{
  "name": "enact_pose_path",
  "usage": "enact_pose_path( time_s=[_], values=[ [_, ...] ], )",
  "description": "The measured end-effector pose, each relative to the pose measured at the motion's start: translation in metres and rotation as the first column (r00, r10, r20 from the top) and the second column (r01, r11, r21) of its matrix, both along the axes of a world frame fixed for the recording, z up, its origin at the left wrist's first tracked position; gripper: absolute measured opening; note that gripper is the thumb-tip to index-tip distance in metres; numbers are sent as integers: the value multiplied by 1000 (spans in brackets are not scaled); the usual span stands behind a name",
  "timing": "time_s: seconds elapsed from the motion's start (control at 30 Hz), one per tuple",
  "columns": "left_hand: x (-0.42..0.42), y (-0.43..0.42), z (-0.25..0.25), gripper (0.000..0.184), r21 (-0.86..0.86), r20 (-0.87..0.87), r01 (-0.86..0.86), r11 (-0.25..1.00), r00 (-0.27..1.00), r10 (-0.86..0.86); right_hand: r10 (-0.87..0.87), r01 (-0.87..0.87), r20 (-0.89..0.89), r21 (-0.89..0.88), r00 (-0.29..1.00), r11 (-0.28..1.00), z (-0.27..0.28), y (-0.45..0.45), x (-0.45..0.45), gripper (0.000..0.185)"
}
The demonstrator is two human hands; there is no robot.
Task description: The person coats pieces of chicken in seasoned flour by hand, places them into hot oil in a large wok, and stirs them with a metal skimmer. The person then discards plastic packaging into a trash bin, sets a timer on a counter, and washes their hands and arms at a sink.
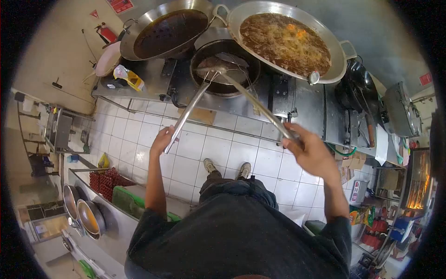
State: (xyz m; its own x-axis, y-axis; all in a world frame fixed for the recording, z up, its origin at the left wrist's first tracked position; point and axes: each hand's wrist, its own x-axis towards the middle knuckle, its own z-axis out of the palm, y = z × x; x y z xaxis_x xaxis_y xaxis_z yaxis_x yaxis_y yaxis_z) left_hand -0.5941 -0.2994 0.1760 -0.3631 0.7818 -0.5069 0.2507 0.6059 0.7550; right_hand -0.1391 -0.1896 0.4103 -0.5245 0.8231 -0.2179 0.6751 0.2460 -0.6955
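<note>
Fingers (297, 129) of left hand (161, 142) and right hand (306, 149) wrap long handles (188, 114), likely for reaching the upper-middle pan (199, 58) safely; tips (214, 70) look unclear.

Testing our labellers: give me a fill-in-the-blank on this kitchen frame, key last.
Together, the left hand and right hand hold ____ long-handled metal utensils.
The round dark metal pan stands in the gap ____ two wide silver metal pans.
The bright food in the right-hand silver pan is coloured ____.

Missing words: two; between; orange
</note>
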Motion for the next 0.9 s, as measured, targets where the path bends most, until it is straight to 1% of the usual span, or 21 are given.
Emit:
enact_pose_path(
  time_s=[0.03,0.07,0.1,0.13,0.17,0.2,0.23,0.27,0.3,0.33,0.37,0.43,0.5,0.53,0.57,0.63,0.7,0.73,0.83,0.87,0.9],
  values=[
    [22,-4,3,41,190,-350,-69,979,927,133,21,-21,9,17,1000,1000,12,8,3,44],
    [49,-5,4,39,388,-620,-57,920,723,306,24,-24,-3,25,1000,999,24,16,7,45],
    [80,-2,8,39,557,-760,33,830,424,493,23,-22,-15,38,1000,999,38,24,11,46],
    [121,2,42,41,633,-656,-18,774,519,548,20,-19,-25,48,999,999,50,32,16,47],
    [148,7,40,35,774,-506,31,632,632,588,-2,2,-3,45,1000,999,65,42,23,47],
    [183,8,48,31,736,-411,-49,675,760,504,-25,24,23,40,999,999,73,52,32,47],
    [210,14,43,29,703,-247,-103,703,892,378,11,7,-116,156,993,988,73,62,43,46],
    [239,18,49,26,657,-60,-100,747,981,185,-15,15,4,110,1000,994,96,69,50,43],
    [260,22,45,26,620,-26,39,784,999,-30,-46,43,22,112,999,993,105,78,60,43],
    [274,23,27,26,599,-9,193,777,972,-235,-77,72,39,114,996,991,115,87,70,43],
    [286,26,40,28,515,4,323,794,925,-379,-133,120,61,179,989,976,120,96,82,43],
    [296,29,49,32,451,-16,534,715,806,-592,-163,133,87,284,983,949,121,121,112,41],
    [292,33,43,34,383,38,611,692,739,-673,-214,143,159,372,964,917,125,138,132,38],
    [286,36,39,35,351,61,651,673,702,-710,-252,144,222,412,942,900,128,144,136,37],
    [279,40,35,36,343,37,652,676,710,-704,-291,142,283,450,914,882,132,150,139,36],
    [266,48,24,36,333,-7,655,678,721,-693,-390,125,458,508,799,852,141,160,142,34],
    [252,55,6,35,270,-34,641,719,752,-658,-344,-5,448,615,825,789,134,176,161,31],
    [246,57,-4,35,236,-49,628,741,770,-636,-343,6,491,566,801,825,138,182,162,31],
    [238,62,-28,33,152,-89,679,718,733,-674,-322,-9,640,457,697,890,141,202,149,28],
    [239,63,-27,36,109,-71,680,725,733,-677,-299,16,676,391,673,920,140,208,143,27],
    [237,62,-41,37,73,-134,701,709,712,-689,-272,42,711,324,648,945,138,214,138,26]
  ],
)
